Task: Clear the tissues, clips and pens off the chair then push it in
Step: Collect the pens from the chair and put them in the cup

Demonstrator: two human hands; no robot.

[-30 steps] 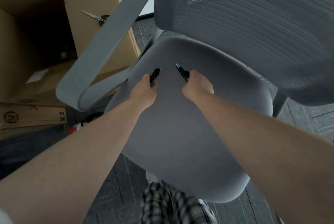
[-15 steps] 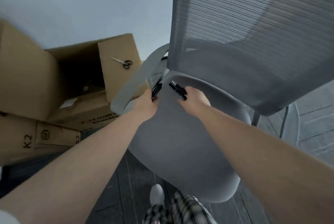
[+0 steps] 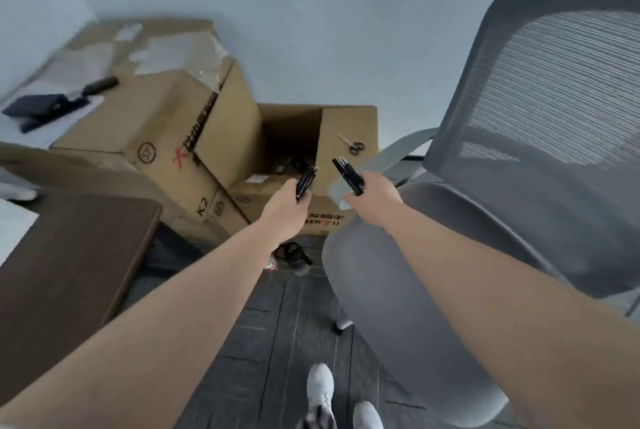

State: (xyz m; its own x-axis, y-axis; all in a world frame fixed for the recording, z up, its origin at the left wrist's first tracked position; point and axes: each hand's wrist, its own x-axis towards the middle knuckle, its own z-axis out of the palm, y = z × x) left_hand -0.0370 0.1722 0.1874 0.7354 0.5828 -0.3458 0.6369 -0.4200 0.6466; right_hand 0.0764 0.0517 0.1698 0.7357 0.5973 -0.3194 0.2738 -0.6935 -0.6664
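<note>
The grey mesh-backed chair (image 3: 433,255) stands to my right, and nothing lies on the visible part of its seat. My left hand (image 3: 285,212) is shut on a black pen (image 3: 306,179), held up left of the seat in front of the cardboard boxes. My right hand (image 3: 372,193) is shut on a second black pen (image 3: 348,175), raised above the seat's left edge near the grey armrest (image 3: 391,155). The two pens point up and away from each other.
Stacked cardboard boxes (image 3: 166,138) fill the corner ahead, one open box (image 3: 291,138) with scissors (image 3: 351,144) on its flap. A dark wooden desk (image 3: 65,262) is at the left. The floor is dark tile, with my white shoes (image 3: 322,390) below.
Both hands lifted the pens off the chair seat and swung left towards the boxes. My view turned left and up, bringing the desk and more boxes into sight.
</note>
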